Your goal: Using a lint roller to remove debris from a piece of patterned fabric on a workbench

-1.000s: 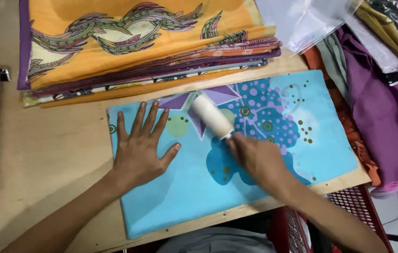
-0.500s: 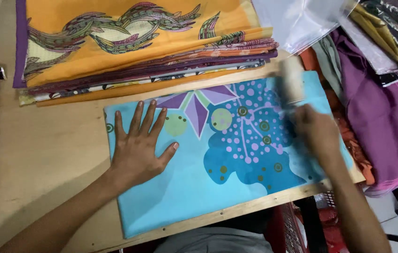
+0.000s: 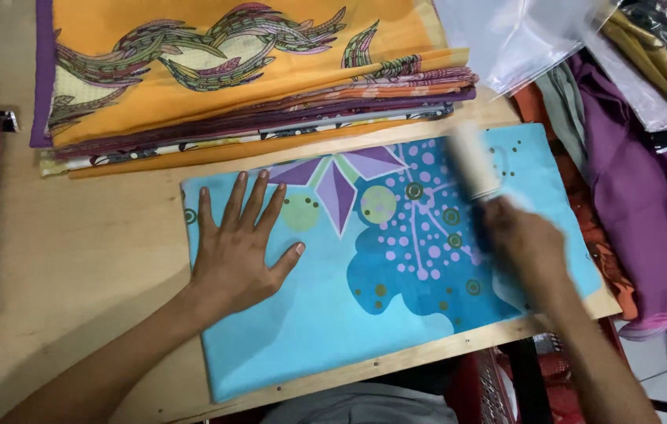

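I see bright, even light from above; my right hand (image 3: pixel 524 239) and its roller (image 3: pixel 475 161) smear with motion blur.

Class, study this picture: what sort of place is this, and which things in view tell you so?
Probably a textile or garment workshop or shop. A stack of folded printed fabrics lies on a wooden table, clear bags hold more cloth, and a right hand runs a lint roller over a blue cloth that the left hand holds flat.

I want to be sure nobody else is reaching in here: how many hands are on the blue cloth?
2. The left hand lies flat with fingers spread on the left part of the blue cloth. The right hand, blurred, grips a white roller over its right part.
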